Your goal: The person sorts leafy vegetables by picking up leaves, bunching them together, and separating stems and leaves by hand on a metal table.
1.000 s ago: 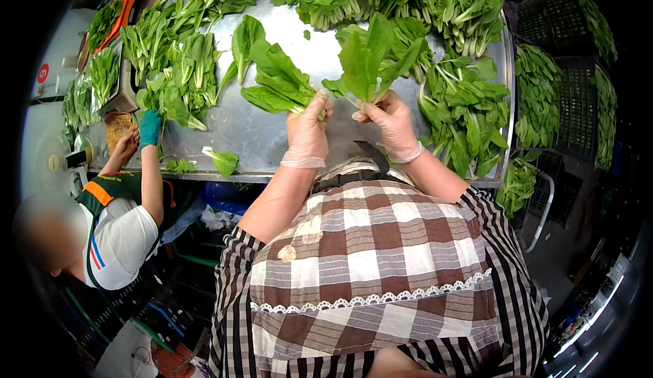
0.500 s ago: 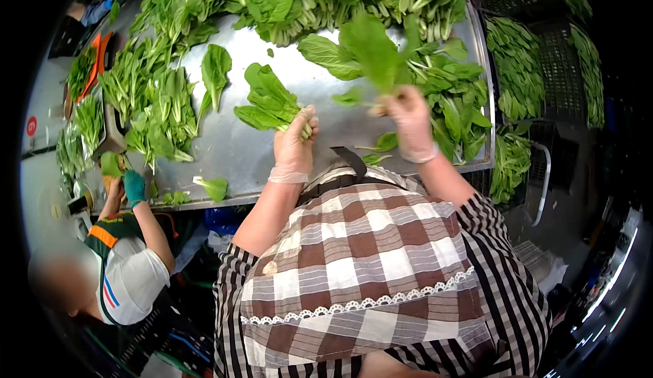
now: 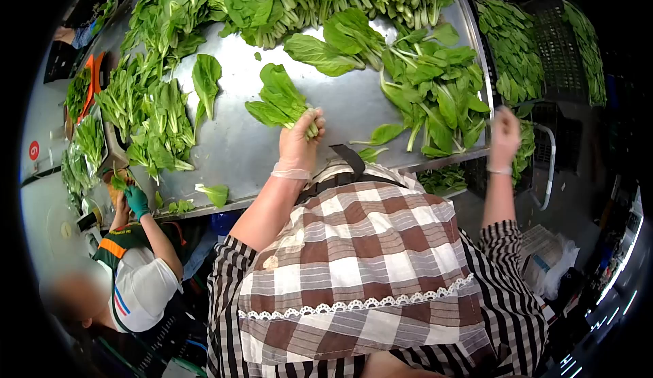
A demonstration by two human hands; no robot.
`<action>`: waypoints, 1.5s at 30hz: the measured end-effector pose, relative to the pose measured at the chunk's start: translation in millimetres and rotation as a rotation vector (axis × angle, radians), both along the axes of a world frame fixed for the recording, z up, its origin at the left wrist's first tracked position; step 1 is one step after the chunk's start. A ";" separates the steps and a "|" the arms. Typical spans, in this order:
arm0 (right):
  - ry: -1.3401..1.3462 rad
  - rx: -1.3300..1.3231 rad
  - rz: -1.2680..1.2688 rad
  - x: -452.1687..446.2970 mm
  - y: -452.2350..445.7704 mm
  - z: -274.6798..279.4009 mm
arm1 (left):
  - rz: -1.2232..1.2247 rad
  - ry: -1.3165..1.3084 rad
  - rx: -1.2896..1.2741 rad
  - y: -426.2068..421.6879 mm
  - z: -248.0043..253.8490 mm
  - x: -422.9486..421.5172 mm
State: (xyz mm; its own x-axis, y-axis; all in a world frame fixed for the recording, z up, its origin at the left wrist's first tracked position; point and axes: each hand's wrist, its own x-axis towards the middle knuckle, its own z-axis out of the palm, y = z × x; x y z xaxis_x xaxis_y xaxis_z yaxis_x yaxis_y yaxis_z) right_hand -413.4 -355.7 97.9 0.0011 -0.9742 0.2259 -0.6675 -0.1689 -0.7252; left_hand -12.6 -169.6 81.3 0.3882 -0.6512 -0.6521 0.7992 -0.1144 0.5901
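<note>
My left hand point(image 3: 303, 133), in a clear glove, is closed around the stems of a small bunch of leafy greens point(image 3: 279, 96) above the metal table, leaves pointing away from me. My right hand point(image 3: 505, 139), also gloved, is out past the table's right edge. Its fingers look curled, but it is slightly blurred and whatever may be in it does not show. Beside it, on the table, lies a loose heap of greens point(image 3: 442, 96). Two larger leafy pieces point(image 3: 323, 55) lie beyond my left hand.
The metal table point(image 3: 238, 147) carries piled greens point(image 3: 299, 4) at the back and more bunches point(image 3: 160, 126) on the left. Crates of greens point(image 3: 510, 52) stand at right near a metal rail point(image 3: 549, 167). A co-worker's gloved hand point(image 3: 137, 201) holds greens at lower left.
My right hand has swung right and towards me, from above the table to beyond its edge; the blurred leaf at its fingers no longer shows there. My left hand keeps its bunch, nearly still.
</note>
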 end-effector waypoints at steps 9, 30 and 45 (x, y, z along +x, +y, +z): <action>0.674 0.081 0.538 283.0 2.0 -43.1 | 0.018 -0.043 -0.005 13.5 9.4 9.2; -0.687 1.101 0.741 290.7 80.1 -41.0 | 0.003 -0.088 -0.093 9.5 -11.3 10.8; -0.707 1.004 0.637 296.5 99.9 -14.8 | 0.190 -0.277 -0.049 5.2 1.0 5.2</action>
